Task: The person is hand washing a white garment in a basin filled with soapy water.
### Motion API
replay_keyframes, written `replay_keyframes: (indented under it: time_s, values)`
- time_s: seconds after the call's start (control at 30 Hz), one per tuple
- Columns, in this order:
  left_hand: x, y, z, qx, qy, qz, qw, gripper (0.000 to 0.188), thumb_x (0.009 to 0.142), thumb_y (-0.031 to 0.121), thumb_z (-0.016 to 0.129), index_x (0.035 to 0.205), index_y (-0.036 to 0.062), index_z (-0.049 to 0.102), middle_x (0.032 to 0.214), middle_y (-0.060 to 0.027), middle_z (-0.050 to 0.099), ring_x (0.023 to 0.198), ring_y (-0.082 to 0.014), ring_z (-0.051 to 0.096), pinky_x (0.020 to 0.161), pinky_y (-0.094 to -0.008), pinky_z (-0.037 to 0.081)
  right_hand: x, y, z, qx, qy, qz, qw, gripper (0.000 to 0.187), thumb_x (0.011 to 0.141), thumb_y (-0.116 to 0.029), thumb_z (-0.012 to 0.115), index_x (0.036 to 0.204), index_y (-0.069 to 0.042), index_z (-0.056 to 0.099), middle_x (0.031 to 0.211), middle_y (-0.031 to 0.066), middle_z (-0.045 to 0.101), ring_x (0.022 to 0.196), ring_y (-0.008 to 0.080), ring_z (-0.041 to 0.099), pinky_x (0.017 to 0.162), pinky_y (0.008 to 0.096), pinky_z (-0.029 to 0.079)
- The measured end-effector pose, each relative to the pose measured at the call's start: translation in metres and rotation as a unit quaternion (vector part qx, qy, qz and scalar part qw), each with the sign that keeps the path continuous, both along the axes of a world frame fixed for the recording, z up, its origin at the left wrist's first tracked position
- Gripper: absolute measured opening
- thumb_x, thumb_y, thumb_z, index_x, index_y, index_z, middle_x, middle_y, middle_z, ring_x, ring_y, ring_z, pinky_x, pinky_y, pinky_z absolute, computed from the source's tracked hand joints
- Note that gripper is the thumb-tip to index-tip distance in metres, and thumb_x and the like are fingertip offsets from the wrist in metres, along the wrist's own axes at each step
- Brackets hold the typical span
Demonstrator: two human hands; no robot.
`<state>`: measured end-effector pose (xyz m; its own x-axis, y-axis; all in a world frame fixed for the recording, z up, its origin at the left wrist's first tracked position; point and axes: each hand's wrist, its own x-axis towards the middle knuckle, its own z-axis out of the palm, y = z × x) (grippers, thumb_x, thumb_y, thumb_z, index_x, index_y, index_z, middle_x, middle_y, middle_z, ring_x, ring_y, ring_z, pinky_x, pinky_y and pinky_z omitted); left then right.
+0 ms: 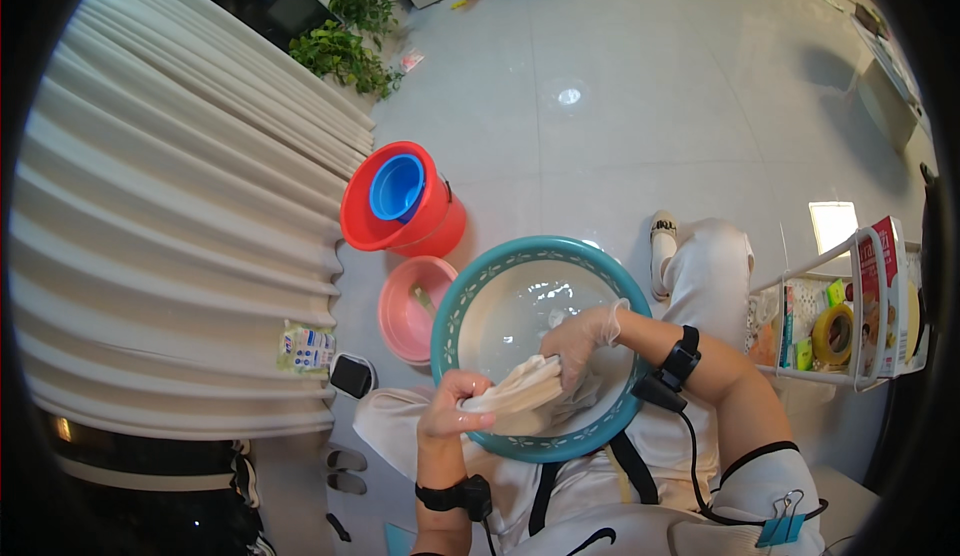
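A teal-rimmed basin (541,246) of water sits in front of me, between my legs. Over its near side, my left hand (456,406) is closed on one end of a wet white cloth (520,388), fingers and thumb wrapped about it. The cloth is stretched and bunched into folds toward my right hand (583,342), whose fingers grip the other end inside the basin. A thin clear glove shows at the right wrist. More pale fabric lies in the water below the right hand; its shape is partly hidden.
A pink basin (390,321) stands left of the teal one, with a pale green handled thing inside. Behind it are a red bucket (440,226) and a blue bowl (398,187). A white rolling cart (858,376) is at right, a curtain (180,216) at left, and plants (345,56) beyond.
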<state>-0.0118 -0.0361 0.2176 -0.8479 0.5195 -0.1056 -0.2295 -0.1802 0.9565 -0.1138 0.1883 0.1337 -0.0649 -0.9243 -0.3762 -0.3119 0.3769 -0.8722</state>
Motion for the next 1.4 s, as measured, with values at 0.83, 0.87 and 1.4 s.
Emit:
replay_keyframes:
  time_s: [0.83, 0.87, 1.4]
  values:
    - [-0.024, -0.020, -0.213, -0.223, -0.126, 0.443, 0.859, 0.037, 0.086, 0.016, 0.063, 0.119, 0.0092, 0.048, 0.100, -0.0074, 0.057, 0.079, -0.0190, 0.056, 0.064, -0.0332, 0.048, 0.013, -0.026, -0.051, 0.120, 0.289, -0.355, 0.881, 0.067, 0.074, -0.033, 0.071, 0.135, -0.017, 0.047, 0.138, 0.0195, 0.037, 0.122, 0.0432, 0.042, 0.091, 0.0543, 0.044]
    - [-0.027, 0.002, -0.208, -0.161, -0.241, 0.449, 0.845, 0.043, 0.086, 0.018, 0.064, 0.123, 0.0146, 0.045, 0.103, -0.0078, 0.057, 0.085, -0.0201, 0.057, 0.067, -0.0357, 0.049, 0.019, -0.021, -0.060, 0.148, 0.292, -0.378, 0.866, 0.071, 0.073, -0.036, 0.073, 0.137, -0.020, 0.045, 0.144, 0.0184, 0.030, 0.126, 0.0457, 0.037, 0.091, 0.0576, 0.042]
    - [-0.027, 0.018, -0.225, 0.243, -0.389, 0.270, 0.847, 0.045, 0.095, 0.045, 0.043, 0.116, 0.0077, 0.058, 0.108, -0.0088, 0.064, 0.099, -0.0254, 0.063, 0.086, -0.0401, 0.051, 0.082, -0.053, -0.019, -0.249, 0.273, -0.275, 0.888, 0.018, 0.079, -0.022, 0.064, 0.088, -0.007, 0.061, 0.090, 0.0147, 0.053, 0.075, 0.0301, 0.062, 0.065, 0.0384, 0.052]
